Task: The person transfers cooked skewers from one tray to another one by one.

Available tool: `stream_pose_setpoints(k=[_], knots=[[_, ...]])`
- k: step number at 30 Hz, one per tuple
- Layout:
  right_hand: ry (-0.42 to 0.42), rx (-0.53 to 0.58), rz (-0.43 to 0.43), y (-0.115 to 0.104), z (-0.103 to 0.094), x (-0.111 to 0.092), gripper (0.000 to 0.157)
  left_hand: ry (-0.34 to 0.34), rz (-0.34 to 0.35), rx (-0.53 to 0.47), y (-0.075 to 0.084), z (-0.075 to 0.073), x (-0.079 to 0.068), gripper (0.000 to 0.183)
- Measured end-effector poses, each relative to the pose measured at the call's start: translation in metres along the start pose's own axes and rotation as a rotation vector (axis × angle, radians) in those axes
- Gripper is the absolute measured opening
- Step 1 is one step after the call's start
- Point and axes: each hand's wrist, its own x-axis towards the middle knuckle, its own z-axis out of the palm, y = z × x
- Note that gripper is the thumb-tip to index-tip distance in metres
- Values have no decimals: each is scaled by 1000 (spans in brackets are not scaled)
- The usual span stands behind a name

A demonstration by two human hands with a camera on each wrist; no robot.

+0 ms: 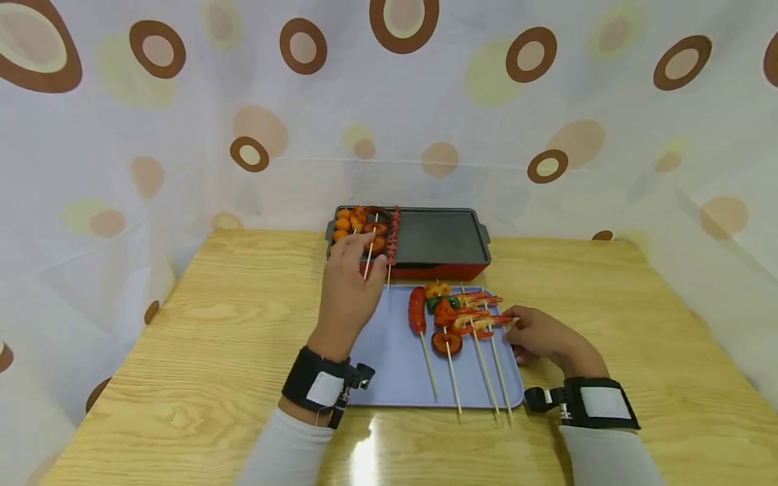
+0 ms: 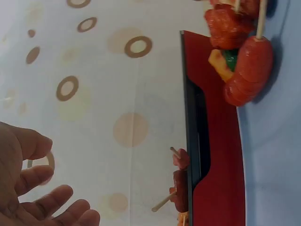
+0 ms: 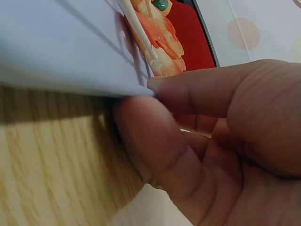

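My left hand (image 1: pixel 348 297) hovers over the left end of the black-topped grill (image 1: pixel 440 236), its fingers apart and holding nothing in the left wrist view. A skewer of brown round slices (image 1: pixel 377 244) lies right by its fingertips, beside a thin red meat skewer (image 1: pixel 393 236) and a skewer of orange balls (image 1: pixel 342 226). With thumb and forefinger, my right hand (image 3: pixel 202 127) pinches the right edge of the pale blue tray (image 1: pixel 389 368). The tray bears a sausage skewer (image 1: pixel 417 310), a mixed skewer with a round brown slice (image 1: pixel 446 343), and shrimp skewers (image 1: pixel 486 320).
Behind the tray stands the grill's red side (image 1: pixel 425 271). Both rest on a light wooden table (image 1: pixel 243 324). A pale curtain with brown and yellow circles (image 1: pixel 395 101) closes off the back and sides. Skewer sticks reach past the tray's front edge.
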Motion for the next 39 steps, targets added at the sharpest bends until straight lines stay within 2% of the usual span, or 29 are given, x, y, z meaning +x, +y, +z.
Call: stream_pose_setpoints(k=[2,4,8,11,14,16,18,19,23,28,35,39], knots=[[-1,10,2,0,0,0,39,-39,38,44,2,8,4,44],[3,12,0,1,0,1,39,-101,42,97,3,12,11,52],[-1,26,5,3,2,2,39,-273,-12,213,3,17,27,61],[-11,12,-2,3,1,3,40,-428,-17,370,2,20,36,52],[-1,-5,-4,2,-1,3,40,-526,19,485,0,24,44,38],[3,-8,1,2,-3,2,40,-550,9,499,0,27,48,25],[4,0,8,3,-3,1,40,-562,-44,473,-1,30,50,10],[2,6,10,3,-3,1,40,-568,-76,460,-1,31,51,10],[3,26,5,4,2,1,39,-594,-171,453,-2,35,54,35],[15,37,-2,4,5,0,36,-607,-205,494,-3,40,55,36],[29,28,-12,4,8,-1,35,-631,-230,510,-5,45,58,8],[31,28,-21,4,5,-1,35,-659,-217,531,-2,45,60,8]])
